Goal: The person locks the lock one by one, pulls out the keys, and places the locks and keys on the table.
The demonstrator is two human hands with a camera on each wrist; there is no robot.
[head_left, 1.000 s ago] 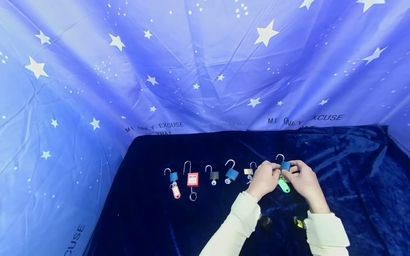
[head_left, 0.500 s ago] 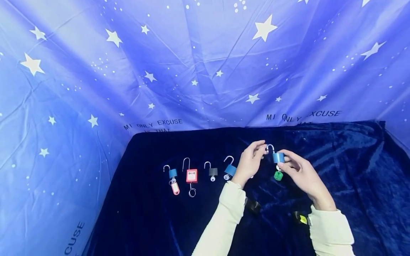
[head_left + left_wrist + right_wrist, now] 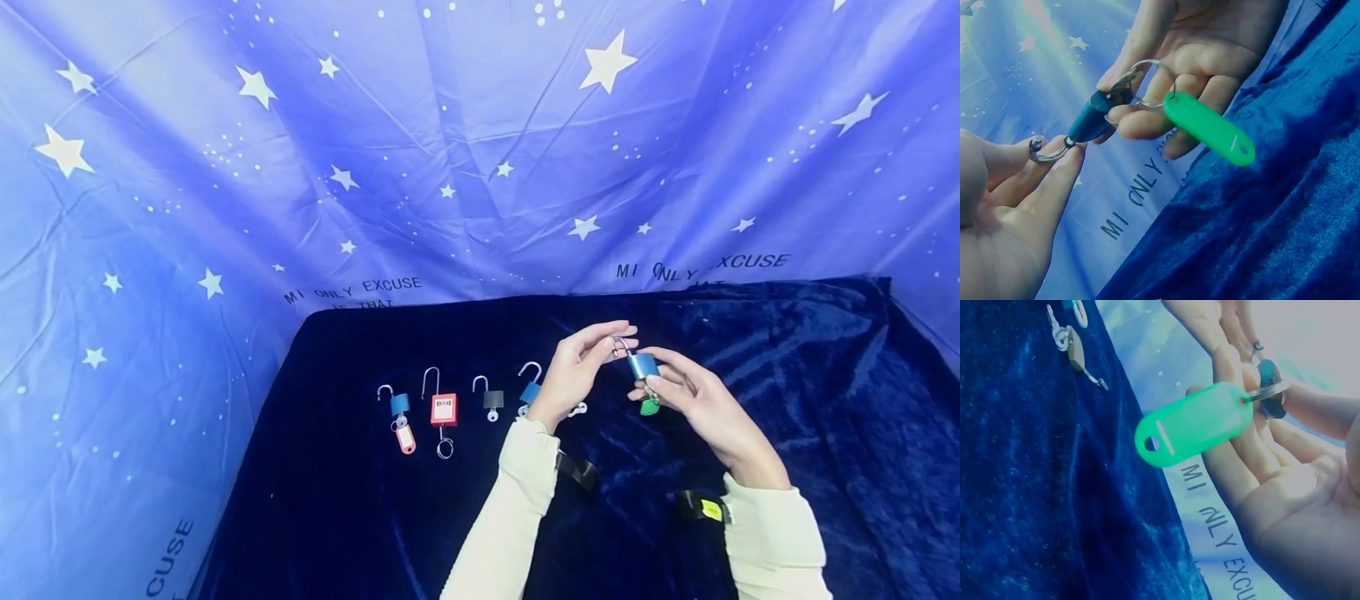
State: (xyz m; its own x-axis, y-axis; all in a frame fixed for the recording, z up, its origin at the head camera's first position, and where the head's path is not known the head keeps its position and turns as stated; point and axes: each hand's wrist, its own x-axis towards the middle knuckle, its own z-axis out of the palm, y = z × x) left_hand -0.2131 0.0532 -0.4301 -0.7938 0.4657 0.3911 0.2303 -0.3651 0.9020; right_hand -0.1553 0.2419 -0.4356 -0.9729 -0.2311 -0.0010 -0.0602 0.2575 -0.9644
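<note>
- Both hands were at work on one blue padlock (image 3: pixel 642 367), held up right of the head frame's centre, its shackle open.
- Right hand (image 3: pixel 705 408): thumb and forefinger gripped the padlock's body, with the other fingers extended behind it.
- Left hand (image 3: pixel 573 375): thumb and fingers pinched the shackle, near its free end in the left wrist view.
- A green tag (image 3: pixel 1210 128) hung on a metal ring (image 3: pixel 1267 391) from the key end of that padlock, near the right fingers.
- Further padlocks lay in a row across the lower middle of the head frame, on a dark blue velvet cloth (image 3: pixel 337 517).
- Leftmost was a second blue padlock (image 3: pixel 400 405) with a pinkish-red tag (image 3: pixel 405 440); next came a red padlock (image 3: pixel 444 410) with a white label, then a black padlock (image 3: pixel 492 400).
- A third blue padlock (image 3: pixel 531 392) was partly covered by the left hand.
- In the upper left of the right wrist view lay a brass-coloured padlock (image 3: pixel 1074 347) with keys (image 3: pixel 1060 334) and its shackle open.
- Pale sleeves (image 3: pixel 776 533) entered at the lower edge of the head frame.
- A blue backdrop (image 3: pixel 450 125) with white stars filled the upper part.
</note>
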